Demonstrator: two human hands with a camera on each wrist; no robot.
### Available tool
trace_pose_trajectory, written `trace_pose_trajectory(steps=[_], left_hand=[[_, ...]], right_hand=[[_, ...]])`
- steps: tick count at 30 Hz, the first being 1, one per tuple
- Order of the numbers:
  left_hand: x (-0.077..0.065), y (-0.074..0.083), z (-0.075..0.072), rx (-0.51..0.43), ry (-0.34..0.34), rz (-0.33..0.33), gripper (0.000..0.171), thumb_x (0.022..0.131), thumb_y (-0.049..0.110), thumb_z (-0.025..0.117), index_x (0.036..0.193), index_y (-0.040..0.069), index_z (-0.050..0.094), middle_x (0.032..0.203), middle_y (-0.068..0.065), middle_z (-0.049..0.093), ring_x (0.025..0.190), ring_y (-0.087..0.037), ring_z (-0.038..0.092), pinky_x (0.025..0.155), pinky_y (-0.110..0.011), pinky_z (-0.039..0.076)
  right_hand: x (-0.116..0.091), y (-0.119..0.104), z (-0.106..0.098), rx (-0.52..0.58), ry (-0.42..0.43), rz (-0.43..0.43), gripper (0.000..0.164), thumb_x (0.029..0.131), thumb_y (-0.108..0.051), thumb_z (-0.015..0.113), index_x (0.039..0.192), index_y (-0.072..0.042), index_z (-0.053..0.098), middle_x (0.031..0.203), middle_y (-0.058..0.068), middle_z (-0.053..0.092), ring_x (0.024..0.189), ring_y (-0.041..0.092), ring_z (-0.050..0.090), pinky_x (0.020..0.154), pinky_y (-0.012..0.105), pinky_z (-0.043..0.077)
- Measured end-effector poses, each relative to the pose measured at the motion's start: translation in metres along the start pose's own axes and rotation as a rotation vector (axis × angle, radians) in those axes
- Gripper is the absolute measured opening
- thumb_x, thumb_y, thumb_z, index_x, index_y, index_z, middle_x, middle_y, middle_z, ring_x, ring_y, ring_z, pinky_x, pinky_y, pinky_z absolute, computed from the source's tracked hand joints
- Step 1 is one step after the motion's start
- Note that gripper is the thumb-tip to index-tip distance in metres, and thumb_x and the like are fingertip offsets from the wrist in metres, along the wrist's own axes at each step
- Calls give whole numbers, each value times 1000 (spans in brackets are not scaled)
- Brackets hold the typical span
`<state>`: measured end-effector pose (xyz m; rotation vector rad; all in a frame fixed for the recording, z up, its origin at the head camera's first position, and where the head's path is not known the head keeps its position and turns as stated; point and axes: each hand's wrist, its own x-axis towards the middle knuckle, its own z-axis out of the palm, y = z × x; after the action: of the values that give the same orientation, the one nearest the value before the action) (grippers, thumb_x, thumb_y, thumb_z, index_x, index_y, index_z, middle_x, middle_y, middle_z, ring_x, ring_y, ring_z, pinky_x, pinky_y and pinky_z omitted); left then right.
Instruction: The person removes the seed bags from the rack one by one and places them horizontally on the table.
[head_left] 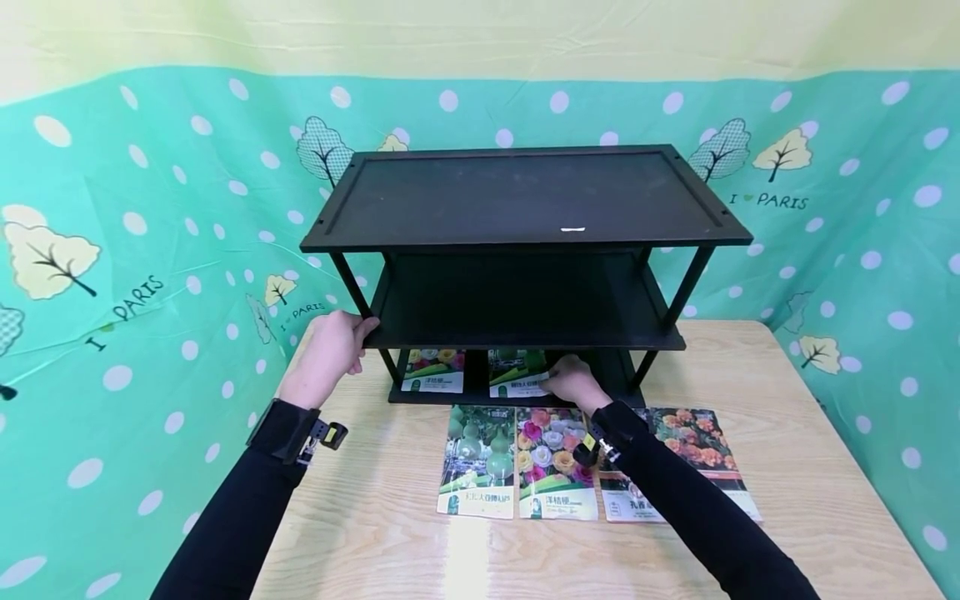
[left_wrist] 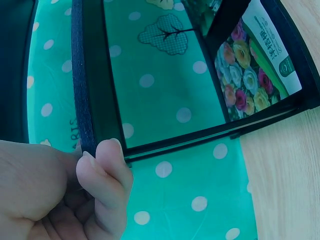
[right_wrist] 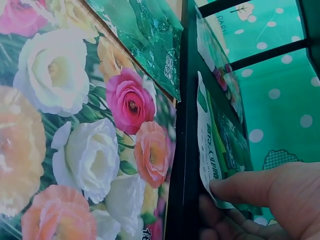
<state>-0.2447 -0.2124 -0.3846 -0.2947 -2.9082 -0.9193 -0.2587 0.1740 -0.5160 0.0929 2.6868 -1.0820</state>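
Note:
A black three-tier shelf rack (head_left: 517, 196) stands on the table. My left hand (head_left: 326, 354) grips the left front corner of its middle shelf (head_left: 517, 304), with curled fingers (left_wrist: 107, 175) at the edge in the left wrist view. Low at the front, my right hand (head_left: 576, 383) pinches the near edge of a green picture packet (head_left: 517, 389) lying on the bottom shelf. Its thumb (right_wrist: 240, 187) lies on the packet's white end in the right wrist view. Left of that, a flower picture packet (head_left: 433, 383) lies on the same shelf.
In front of the rack, a green gourd packet (head_left: 476, 462) and a rose-like flower packet (head_left: 557, 467) lie side by side. Packets with orange flowers (head_left: 693, 437) lie further right, partly under my right forearm. Green dotted cloth (head_left: 187, 333) surrounds the wooden table (head_left: 360, 500).

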Motion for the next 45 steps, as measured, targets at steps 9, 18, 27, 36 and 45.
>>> trace_pose_trajectory(steps=[9, 18, 27, 36, 45], left_hand=[[0, -1, 0, -15, -5, 10, 33, 110, 16, 52, 93, 2, 76, 52, -4, 58, 43, -15, 59, 46, -26, 47], [-1, -1, -1, -31, -12, -1, 32, 110, 16, 51, 95, 1, 76, 54, -6, 58, 44, -16, 60, 47, -27, 48], [0, 1, -1, -29, -18, 7, 38, 110, 17, 51, 84, 1, 74, 51, -5, 57, 42, -16, 60, 47, -26, 48], [0, 1, 0, -28, -3, -4, 39, 110, 18, 52, 79, 3, 70, 50, -5, 56, 41, -16, 58, 46, -27, 48], [-1, 1, -1, -41, 6, 17, 34, 109, 15, 53, 88, -1, 74, 51, -6, 57, 41, -15, 58, 45, -26, 48]], right_hand=[[-14, 1, 0, -51, 137, -72, 19, 89, -16, 79, 92, 3, 78, 103, 18, 73, 87, 26, 68, 75, 36, 54], [-18, 1, -2, 53, 146, -97, 14, 88, -15, 81, 91, -1, 77, 91, 13, 74, 78, 22, 65, 66, 27, 48], [-24, 2, -5, 267, 69, -35, 23, 94, -12, 74, 109, 5, 72, 94, 17, 74, 82, 23, 68, 66, 26, 48], [-30, -7, -9, 389, 59, -63, 27, 97, -10, 71, 117, 8, 68, 101, 20, 72, 95, 33, 70, 73, 29, 51], [-44, -21, -1, 388, -11, -49, 26, 98, -16, 72, 117, 2, 70, 102, 17, 72, 92, 29, 67, 72, 31, 47]])
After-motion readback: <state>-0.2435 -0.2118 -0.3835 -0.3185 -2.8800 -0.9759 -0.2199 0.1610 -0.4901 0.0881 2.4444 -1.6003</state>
